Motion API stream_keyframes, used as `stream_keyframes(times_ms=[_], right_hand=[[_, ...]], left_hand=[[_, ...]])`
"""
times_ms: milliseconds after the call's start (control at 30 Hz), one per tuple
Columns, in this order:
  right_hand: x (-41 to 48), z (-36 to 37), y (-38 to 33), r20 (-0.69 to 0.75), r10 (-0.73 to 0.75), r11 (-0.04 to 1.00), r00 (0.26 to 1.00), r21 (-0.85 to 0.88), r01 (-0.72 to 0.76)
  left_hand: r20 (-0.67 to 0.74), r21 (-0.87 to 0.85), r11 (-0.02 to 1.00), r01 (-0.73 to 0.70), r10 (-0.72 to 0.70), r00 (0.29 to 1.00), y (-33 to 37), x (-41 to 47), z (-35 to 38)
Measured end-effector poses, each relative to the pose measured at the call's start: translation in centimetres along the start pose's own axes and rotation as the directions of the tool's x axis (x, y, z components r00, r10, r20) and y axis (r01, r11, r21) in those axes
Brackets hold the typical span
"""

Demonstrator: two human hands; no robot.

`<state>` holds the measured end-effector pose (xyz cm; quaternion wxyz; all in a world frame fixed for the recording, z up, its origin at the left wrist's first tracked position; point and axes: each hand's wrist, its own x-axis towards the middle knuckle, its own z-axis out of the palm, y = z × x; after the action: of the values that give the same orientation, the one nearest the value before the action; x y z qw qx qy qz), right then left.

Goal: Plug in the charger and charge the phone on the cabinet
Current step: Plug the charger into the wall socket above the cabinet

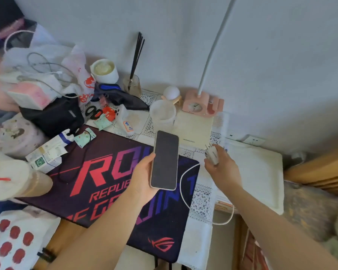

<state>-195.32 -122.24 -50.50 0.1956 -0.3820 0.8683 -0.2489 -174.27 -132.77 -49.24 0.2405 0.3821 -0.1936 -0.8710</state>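
My left hand (pixel 143 177) holds a phone (pixel 165 160) with a dark screen and pale case, upright over the black gaming mat (pixel 98 178). A little to its right, my right hand (pixel 221 168) grips a small white charger plug (pixel 211 153), prongs pointing up and away. The white cable (pixel 183 189) loops from behind the phone across the mat's right edge and down past the cabinet front. A white wall socket (pixel 254 141) sits low on the wall, right of the plug.
The cabinet top is crowded: a black bag (pixel 55 115), boxes and packets at left, a clear cup (pixel 162 114), a cream notebook (pixel 193 127), a pink clock lamp (pixel 202 103), a reed diffuser (pixel 132 84). A white pad (pixel 261 172) lies at right.
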Motion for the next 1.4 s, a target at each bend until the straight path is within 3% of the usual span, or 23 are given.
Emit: stream_keyframes(times_ms=[433,700,933,1400], right_hand=[[1.3,-12.6,11.4,-0.204,0.106,0.992,0.973,0.095,-0.088],[5.6,-17.2,20.0,-0.165,0.144,0.972,0.976,0.206,-0.108],[7.9,-16.5,26.5,-0.054,0.195,0.938,0.979,0.302,-0.17],[11.0,-8.4,30.7,0.1,0.329,0.849,0.939,0.405,-0.341]], left_hand=[[0.203,0.148,0.978,0.149,-0.178,0.963,-7.0,5.2,12.6],[0.037,0.216,0.971,0.103,-0.114,0.993,-13.4,10.4,20.1],[-0.09,0.194,0.979,0.07,-0.053,0.994,-18.2,14.2,23.6],[-0.141,0.152,0.983,0.106,-0.085,0.986,-22.1,22.0,20.4]])
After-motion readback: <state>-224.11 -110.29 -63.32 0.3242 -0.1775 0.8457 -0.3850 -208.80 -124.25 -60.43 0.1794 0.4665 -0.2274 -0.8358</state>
